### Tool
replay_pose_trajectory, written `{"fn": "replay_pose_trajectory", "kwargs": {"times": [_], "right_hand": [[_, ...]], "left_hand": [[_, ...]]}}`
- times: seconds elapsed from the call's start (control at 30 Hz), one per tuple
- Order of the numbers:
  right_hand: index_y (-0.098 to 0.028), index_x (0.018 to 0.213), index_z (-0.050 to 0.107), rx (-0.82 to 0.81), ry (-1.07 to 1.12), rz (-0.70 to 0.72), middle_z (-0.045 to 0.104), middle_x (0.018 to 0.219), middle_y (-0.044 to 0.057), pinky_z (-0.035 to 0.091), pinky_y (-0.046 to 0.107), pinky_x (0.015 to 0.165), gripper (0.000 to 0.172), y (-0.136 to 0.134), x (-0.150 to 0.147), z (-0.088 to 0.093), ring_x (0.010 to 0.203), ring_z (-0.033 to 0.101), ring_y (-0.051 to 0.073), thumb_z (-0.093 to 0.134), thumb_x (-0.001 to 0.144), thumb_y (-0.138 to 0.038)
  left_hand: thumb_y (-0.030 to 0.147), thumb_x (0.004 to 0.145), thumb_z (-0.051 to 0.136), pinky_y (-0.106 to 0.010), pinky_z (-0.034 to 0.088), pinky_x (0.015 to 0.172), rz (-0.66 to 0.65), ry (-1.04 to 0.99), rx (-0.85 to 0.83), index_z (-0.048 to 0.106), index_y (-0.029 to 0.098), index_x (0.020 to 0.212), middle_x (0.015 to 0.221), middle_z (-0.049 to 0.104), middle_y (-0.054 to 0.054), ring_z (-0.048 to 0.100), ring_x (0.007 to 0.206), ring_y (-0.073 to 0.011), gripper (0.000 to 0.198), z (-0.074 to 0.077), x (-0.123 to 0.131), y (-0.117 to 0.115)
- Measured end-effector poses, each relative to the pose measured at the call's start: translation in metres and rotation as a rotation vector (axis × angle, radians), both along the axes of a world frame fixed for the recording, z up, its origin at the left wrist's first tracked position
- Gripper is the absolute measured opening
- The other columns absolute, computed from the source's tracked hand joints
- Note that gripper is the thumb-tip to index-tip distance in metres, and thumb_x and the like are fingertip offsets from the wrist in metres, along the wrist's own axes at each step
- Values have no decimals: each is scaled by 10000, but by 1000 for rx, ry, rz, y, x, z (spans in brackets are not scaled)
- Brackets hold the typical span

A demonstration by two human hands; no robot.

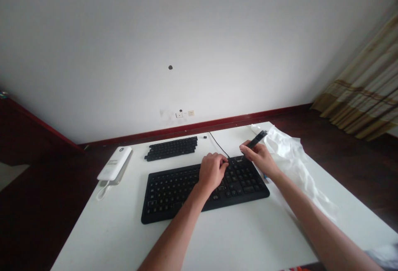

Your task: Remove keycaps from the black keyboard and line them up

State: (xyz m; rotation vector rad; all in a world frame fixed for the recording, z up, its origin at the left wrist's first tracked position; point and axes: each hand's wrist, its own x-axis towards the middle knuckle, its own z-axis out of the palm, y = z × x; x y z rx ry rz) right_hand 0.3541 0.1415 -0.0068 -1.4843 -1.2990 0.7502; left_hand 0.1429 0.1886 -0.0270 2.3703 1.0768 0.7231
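A black keyboard (168,192) lies at a slant on the white table; many of its key positions show small pale dots, as if the caps are off. My left hand (211,171) rests over its upper middle, fingers curled and thumb drawn close to the index finger. Whatever those fingertips pinch, if anything, is hidden. Above the keyboard's top right corner, my right hand (258,156) is closed around a slim black tool (258,138). The tool slants up to the right, and a thin end points down at the keys. Its exact kind is unclear.
Black keycaps (171,148) stand in rows behind the keyboard, with one loose keycap (205,137) nearby. A white power bank (115,163) with a short cable is at left. Crumpled white plastic (289,155) covers the right side. A black cable (217,143) runs to the back edge.
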Motion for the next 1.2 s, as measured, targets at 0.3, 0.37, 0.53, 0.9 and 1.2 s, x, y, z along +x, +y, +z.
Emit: {"fn": "replay_pose_trajectory", "kwargs": {"times": [0.3, 0.37, 0.53, 0.9, 1.2], "right_hand": [[-212, 938, 708, 10, 190, -19, 521, 623, -29, 400, 261, 527, 393, 2, 4, -6, 582, 496, 135, 763, 854, -593], [-215, 1042, 709, 22, 276, 26, 589, 674, -14, 463, 276, 593, 398, 3, 3, -7, 642, 569, 161, 757, 864, -568], [-203, 937, 697, -13, 139, 5, 673, 711, 27, 506, 307, 644, 407, 3, -1, -8, 686, 631, 200, 695, 902, -609], [-238, 942, 595, -49, -60, -90, 773, 750, 47, 606, 371, 719, 342, 5, -9, -17, 732, 771, 269, 724, 900, -551], [-213, 961, 666, -52, 146, -39, 791, 857, 79, 666, 408, 803, 377, 7, -16, -25, 833, 787, 284, 762, 869, -566]], "left_hand": [[215, 919, 762, -332, 445, 818, -12, -50, -39, 780, 238, 970, 842, 709, -4, 604, 846, -202, 59, -7, -3, 4], [202, 918, 759, -333, 439, 812, -10, -45, -22, 773, 235, 971, 850, 707, -3, 599, 846, -202, 64, -7, -3, 3], [181, 931, 736, -339, 428, 817, -26, -20, 11, 751, 221, 983, 884, 709, -12, 594, 864, -209, 67, -4, -2, 2], [220, 930, 748, -336, 403, 787, -11, -23, 3, 737, 219, 948, 858, 689, -10, 579, 844, -210, 21, -5, -2, 2], [203, 924, 750, -327, 396, 762, -4, -19, -1, 744, 220, 929, 842, 688, -6, 572, 827, -203, 19, -3, -2, 2]]}}
